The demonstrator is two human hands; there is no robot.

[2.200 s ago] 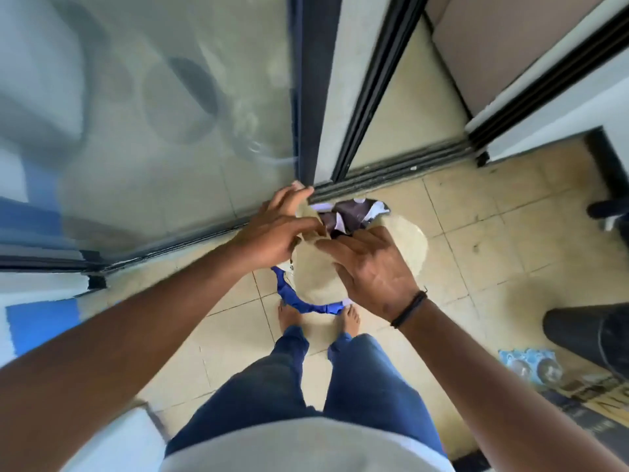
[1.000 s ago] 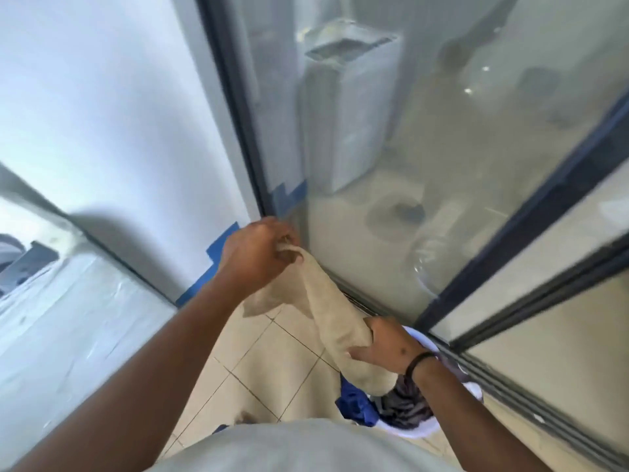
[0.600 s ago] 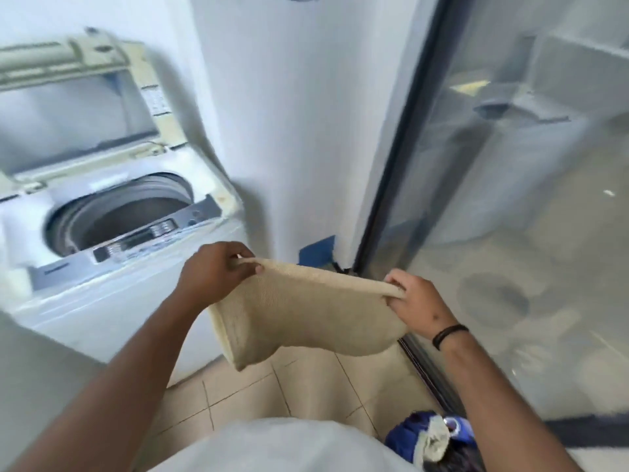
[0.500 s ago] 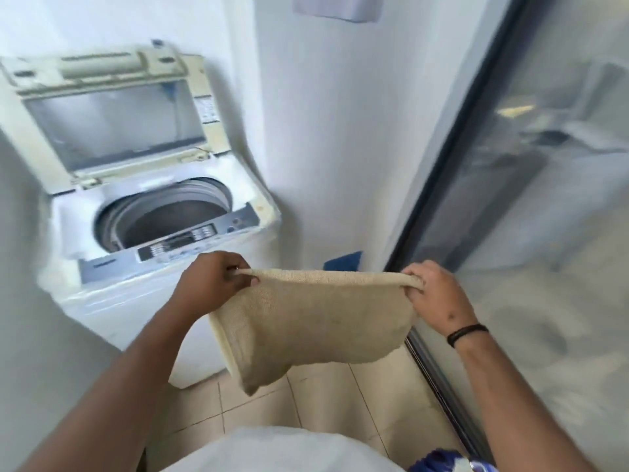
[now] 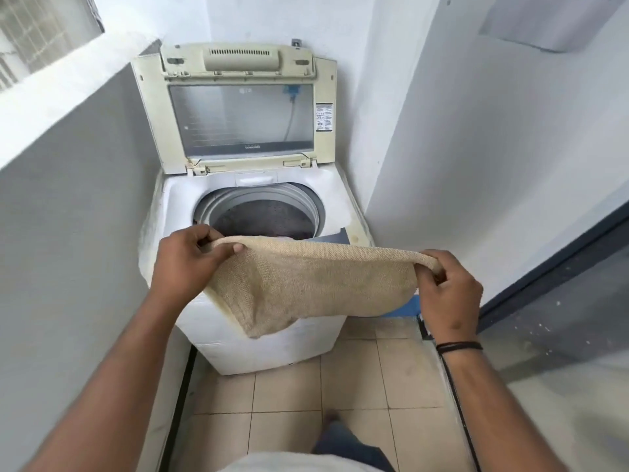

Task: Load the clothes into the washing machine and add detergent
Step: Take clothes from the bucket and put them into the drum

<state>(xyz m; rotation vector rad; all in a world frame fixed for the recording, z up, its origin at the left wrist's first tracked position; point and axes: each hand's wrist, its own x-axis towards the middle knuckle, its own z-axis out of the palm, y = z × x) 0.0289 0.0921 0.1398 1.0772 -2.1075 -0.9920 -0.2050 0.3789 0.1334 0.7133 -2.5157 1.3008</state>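
Fingers and thumb of the left hand (image 5: 185, 264) pinch 1 top corner of a beige knitted cloth (image 5: 306, 284), while the right hand (image 5: 449, 291) curls its fingers round the opposite corner. Stretched between the 2 hands, the cloth hangs in front of the top-loading washing machine (image 5: 258, 335), its upper edge level with the near rim and its loose lower end drooping against the machine's front panel. Behind the cloth, the drum (image 5: 262, 216) stands open under the raised lid (image 5: 238, 110). Soft and light by the look of its sag, the cloth should fold and drop without resistance. The 2-corner hold suits it, though the dangling end could snag on the machine's rim unless lifted clear.
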